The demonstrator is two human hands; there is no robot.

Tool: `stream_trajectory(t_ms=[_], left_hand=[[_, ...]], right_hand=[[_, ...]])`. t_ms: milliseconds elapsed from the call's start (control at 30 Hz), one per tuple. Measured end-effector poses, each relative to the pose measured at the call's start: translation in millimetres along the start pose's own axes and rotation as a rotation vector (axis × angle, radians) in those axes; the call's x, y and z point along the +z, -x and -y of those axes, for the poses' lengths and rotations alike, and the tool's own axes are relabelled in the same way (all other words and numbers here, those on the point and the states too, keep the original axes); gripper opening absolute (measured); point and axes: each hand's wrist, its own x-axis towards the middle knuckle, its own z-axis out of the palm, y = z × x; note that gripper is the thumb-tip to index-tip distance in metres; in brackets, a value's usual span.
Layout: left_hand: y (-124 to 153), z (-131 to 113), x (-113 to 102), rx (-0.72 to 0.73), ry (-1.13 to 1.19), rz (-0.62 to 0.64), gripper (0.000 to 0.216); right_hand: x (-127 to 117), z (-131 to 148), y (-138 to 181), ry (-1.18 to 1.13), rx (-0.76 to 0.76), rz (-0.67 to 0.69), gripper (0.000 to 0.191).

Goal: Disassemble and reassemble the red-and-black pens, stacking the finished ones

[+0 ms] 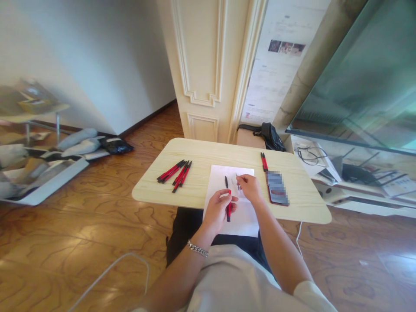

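My left hand (218, 209) is closed around a red pen barrel (229, 211), whose black end points down toward me. Just beyond it, a black pen tip section (226, 181) lies on a white sheet of paper (247, 223). My right hand (248, 186) is over the same sheet, thumb and fingers pinched together. Something thin and dark shows at those fingertips, too small to name. To the left, several red and black pens (182, 175) lie in a loose group on the table.
The pale wooden table (149, 186) has rounded corners. On its right side lie a phone (277, 188) with a lit screen and red and black pens (264, 162). A black bag (271, 136) sits behind the table. A white cable (299, 238) hangs below the table's right side.
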Motion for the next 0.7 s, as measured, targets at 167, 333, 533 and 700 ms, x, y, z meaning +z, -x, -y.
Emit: stream_trajectory(t_ms=[167, 333, 533, 700], left_hand=[[0.9, 3.7, 4.5, 0.027, -0.078, -0.016, 0.039], [3.9, 4.0, 11.5, 0.057, -0.167, 0.007, 0.037], [4.9, 3.2, 13.5, 0.090, -0.237, 0.013, 0.035], [3.8, 5.7, 12.4, 0.094, -0.279, 0.023, 0.034]], right_hand=[[1.4, 4.2, 47.6, -0.660, 0.112, 0.283, 0.038], [0.9, 10.7, 65.3, -0.920, 0.153, 0.431, 0.033], [-0.8, 10.0, 63.0, -0.944, 0.146, 0.487, 0.027], [-2.1, 5.4, 62.2, -0.927, 0.149, 0.474, 0.028]])
